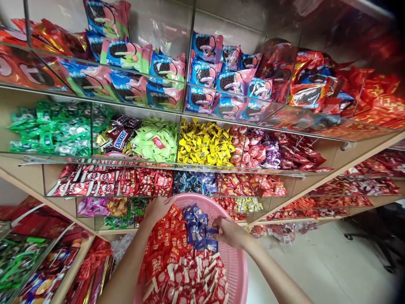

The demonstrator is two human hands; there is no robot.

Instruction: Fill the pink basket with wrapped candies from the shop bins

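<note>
A pink plastic basket holds red packets on its left, blue packets at the upper right, and red-and-white wrapped sweets nearest me. My left hand is closed on the basket's upper left rim. Inside the basket, at the right edge of the blue packets, my right hand has its fingers closed round a blue packet.
Clear-fronted shelves rise in front, with yellow sweets, green sweets and wrapped biscuits. More candy bins stand at the lower left. A dark wheeled chair base is on the floor at the right.
</note>
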